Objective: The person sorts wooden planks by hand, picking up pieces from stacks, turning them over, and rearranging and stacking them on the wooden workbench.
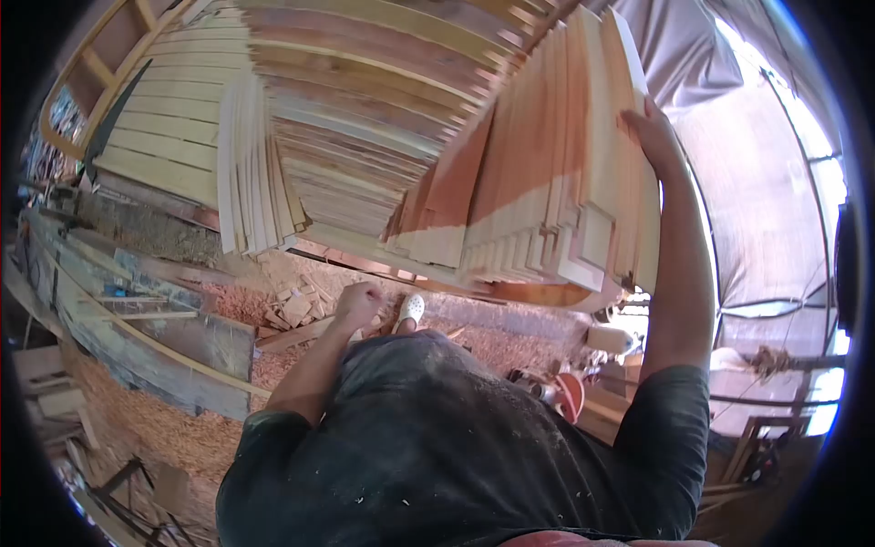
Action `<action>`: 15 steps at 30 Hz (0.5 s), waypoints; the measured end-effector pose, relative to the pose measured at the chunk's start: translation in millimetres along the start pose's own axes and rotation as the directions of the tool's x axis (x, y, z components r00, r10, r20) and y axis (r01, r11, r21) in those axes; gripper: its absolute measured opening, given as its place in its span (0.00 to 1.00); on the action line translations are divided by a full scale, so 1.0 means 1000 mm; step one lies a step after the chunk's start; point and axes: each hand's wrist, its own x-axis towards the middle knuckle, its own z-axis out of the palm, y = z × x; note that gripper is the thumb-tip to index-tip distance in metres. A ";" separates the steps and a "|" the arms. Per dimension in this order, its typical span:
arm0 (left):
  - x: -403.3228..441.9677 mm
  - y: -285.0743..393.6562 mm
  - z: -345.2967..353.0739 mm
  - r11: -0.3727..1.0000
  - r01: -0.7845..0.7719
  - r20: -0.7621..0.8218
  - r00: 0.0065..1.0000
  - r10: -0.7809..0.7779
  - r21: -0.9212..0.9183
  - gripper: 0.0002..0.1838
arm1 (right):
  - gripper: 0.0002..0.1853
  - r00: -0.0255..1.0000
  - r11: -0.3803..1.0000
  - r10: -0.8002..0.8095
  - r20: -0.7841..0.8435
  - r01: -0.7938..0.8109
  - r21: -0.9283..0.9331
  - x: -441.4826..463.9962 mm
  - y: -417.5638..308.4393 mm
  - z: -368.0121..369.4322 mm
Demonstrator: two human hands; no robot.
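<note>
right hand (649, 128) on the outer board (629, 205), at the right end of a leaning row (524, 173).
the board lies just left of this hand and partly under its fingers, its long axis running away from the body, near end low in view, far end high; the hand touches it well above the near end. whether the fingers pinch the board or only rest on it, i cannot tell. the left hand (360, 305) is well apart, low by the waist, fingers curled in, nothing seen in it; a shoe (411, 311) shows just beside it in view, and a second bundle (251, 169) stands beyond it, to the left.
</note>
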 end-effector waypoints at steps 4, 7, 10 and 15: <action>0.047 0.094 0.015 0.997 -0.054 0.012 0.998 0.055 -0.053 0.07 | 0.32 0.996 0.985 0.021 -0.089 -0.035 -0.166 0.002 -0.001 0.000; 0.113 0.125 0.037 0.996 -0.094 -0.002 0.996 0.094 -0.009 0.16 | 0.32 0.993 0.980 -0.005 -0.119 -0.019 -0.199 0.002 0.000 0.003; 0.159 0.169 0.052 0.890 -0.091 -0.056 0.990 0.129 0.447 0.29 | 0.30 0.995 0.973 0.072 -0.063 -0.084 -0.213 -0.001 -0.012 0.002; 0.239 0.205 0.081 0.810 0.294 -0.227 0.952 -0.204 0.508 0.54 | 0.30 0.989 0.980 0.048 -0.137 -0.073 -0.183 -0.011 -0.020 0.004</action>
